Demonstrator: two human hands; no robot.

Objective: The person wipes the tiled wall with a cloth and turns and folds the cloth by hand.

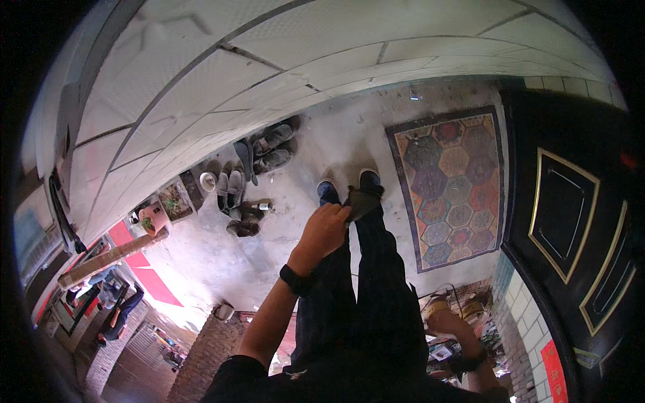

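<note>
My left hand (325, 226), with a dark band on its wrist, grips the edge of a dark, greyish item (364, 204) in front of my legs. The item may be a shoe, but it is too dim to name for sure. It hangs over the view of my feet, which wear dark blue clogs (327, 192). Out to the right of my thigh is my right hand (443, 320), blurred and also banded at the wrist. A yellowish container (437, 305) appears beside its fingers; whether they touch it cannot be told.
Along the tiled wall (242, 95) stand several shoes (274, 141), a white cup (207, 181) and potted plants (172, 203). A hexagon-patterned mat (453, 186) lies before a black door (559, 211) with gold trim. A long cardboard-like piece (113, 259) and another person (121, 315) are at far left.
</note>
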